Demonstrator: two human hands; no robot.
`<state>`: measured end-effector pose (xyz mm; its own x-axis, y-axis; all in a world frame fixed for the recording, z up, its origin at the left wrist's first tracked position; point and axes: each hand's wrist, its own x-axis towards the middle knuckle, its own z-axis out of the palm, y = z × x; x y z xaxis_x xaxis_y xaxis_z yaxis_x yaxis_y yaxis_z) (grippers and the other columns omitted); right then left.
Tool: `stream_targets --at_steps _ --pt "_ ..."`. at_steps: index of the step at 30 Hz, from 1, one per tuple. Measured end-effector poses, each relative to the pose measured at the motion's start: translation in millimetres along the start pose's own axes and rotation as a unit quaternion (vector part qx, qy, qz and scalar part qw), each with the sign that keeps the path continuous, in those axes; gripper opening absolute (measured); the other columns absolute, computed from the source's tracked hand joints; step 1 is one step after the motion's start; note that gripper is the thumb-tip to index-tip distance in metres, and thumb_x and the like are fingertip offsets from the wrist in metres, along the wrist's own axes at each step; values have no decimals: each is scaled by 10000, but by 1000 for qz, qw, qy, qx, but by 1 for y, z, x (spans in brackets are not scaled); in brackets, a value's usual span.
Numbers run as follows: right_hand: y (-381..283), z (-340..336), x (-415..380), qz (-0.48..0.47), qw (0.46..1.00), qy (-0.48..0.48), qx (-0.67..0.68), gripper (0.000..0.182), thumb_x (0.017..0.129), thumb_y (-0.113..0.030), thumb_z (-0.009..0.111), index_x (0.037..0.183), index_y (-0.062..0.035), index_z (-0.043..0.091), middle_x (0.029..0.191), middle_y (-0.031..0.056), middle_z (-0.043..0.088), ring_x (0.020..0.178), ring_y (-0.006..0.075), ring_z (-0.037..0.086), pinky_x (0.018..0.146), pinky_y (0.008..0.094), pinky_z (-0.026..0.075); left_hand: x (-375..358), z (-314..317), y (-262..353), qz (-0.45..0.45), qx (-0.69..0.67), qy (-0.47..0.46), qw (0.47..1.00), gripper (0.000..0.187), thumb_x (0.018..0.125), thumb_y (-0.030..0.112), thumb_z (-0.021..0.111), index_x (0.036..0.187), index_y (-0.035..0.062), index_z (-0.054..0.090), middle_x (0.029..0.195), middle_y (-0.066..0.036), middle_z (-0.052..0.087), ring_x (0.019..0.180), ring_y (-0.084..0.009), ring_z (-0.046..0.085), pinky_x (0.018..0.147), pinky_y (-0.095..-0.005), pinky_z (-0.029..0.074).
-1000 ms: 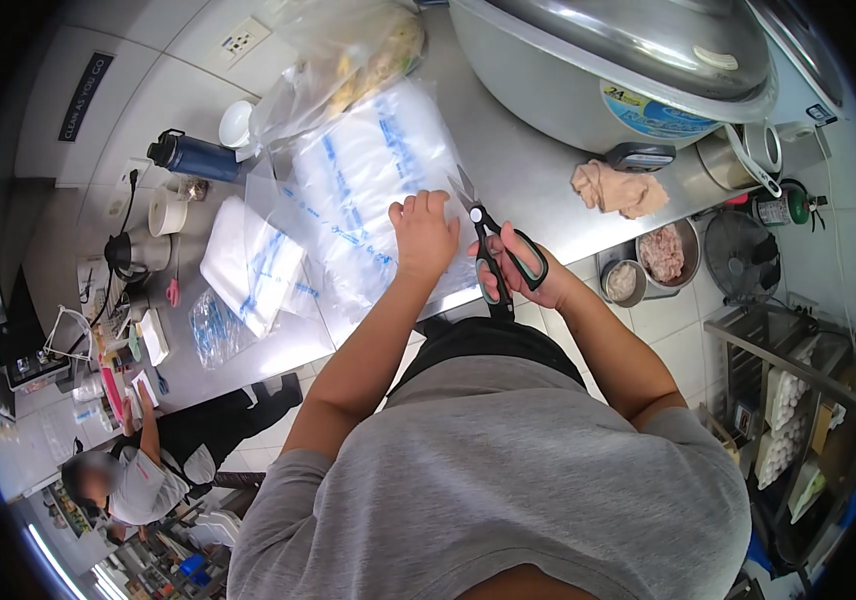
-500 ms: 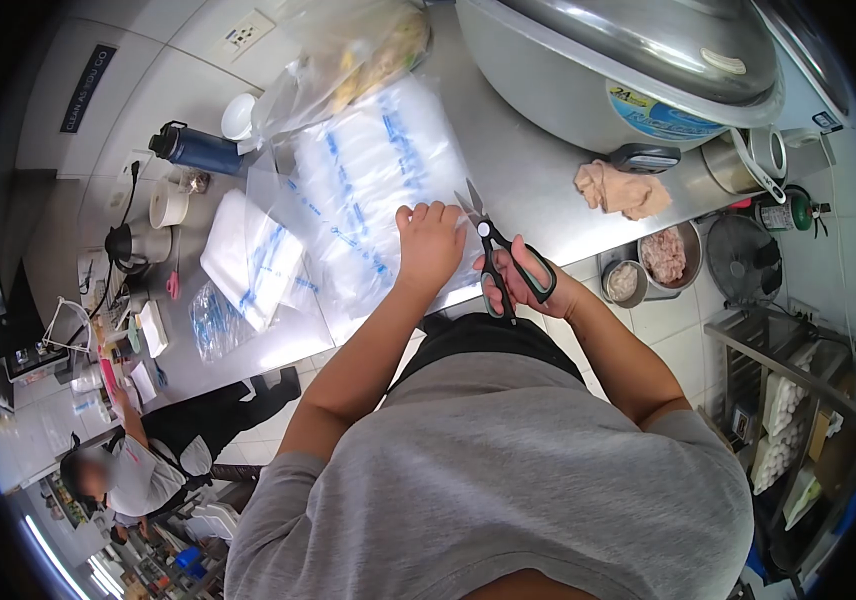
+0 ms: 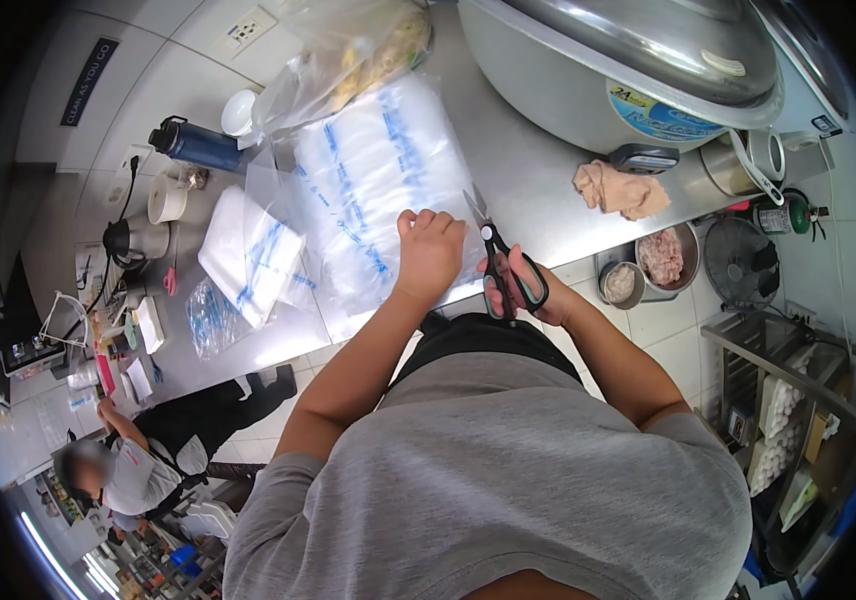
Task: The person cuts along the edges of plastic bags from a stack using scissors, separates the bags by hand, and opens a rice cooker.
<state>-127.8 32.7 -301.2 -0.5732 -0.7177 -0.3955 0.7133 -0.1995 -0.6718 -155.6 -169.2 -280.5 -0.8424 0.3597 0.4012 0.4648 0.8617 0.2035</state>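
A thick stack of clear plastic bags [image 3: 348,190] with blue print lies on the steel counter in front of me. My left hand [image 3: 431,250] rests on its near right part, fingers curled and closed on the plastic; the fingertips are partly hidden. Black-handled scissors [image 3: 489,235] are in my right hand [image 3: 538,290], with fingers and thumb through the handles. Their blades point away from me, slightly apart, beside the right edge of the stack. Left of the stack is a folded white sheet [image 3: 233,245] with more printed plastic.
A large lidded pot [image 3: 568,90] stands at the back right, near a tan cloth [image 3: 623,190]. Bowls of raw meat [image 3: 666,255] sit low at right. A blue bottle [image 3: 198,145] lies left. A co-worker [image 3: 143,475] stands at the lower left.
The scissor blades have come closer together, and the scissors have shifted slightly. My left hand stays on the plastic. The co-worker's arm has drawn back from the counter.
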Motion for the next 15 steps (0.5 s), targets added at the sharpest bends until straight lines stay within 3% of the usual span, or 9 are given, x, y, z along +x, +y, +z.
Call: stream_targets --at_steps 5,11,15 --pt "0 1 5 -22 999 -32 9 890 809 -841 316 1218 -63 457 809 24 552 704 143 573 592 250 401 -8 -7 12 16 -4 -24 1000 70 828 151 636 803 98 674 807 -25 614 846 -228 555 858 -461 333" --pt "4 -1 22 -70 997 -5 20 842 830 -825 311 1148 -74 521 827 22 569 731 143 576 641 267 422 -13 -24 28 29 -37 -35 998 34 768 123 671 798 107 665 788 -29 598 843 -223 553 862 -456 334" --pt "-14 13 30 -93 991 89 19 852 855 -799 317 1214 -57 534 920 31 602 803 139 576 687 266 433 -21 -32 36 55 -63 -23 996 96 716 74 643 811 74 655 743 -45 552 810 -233 546 845 -460 362"
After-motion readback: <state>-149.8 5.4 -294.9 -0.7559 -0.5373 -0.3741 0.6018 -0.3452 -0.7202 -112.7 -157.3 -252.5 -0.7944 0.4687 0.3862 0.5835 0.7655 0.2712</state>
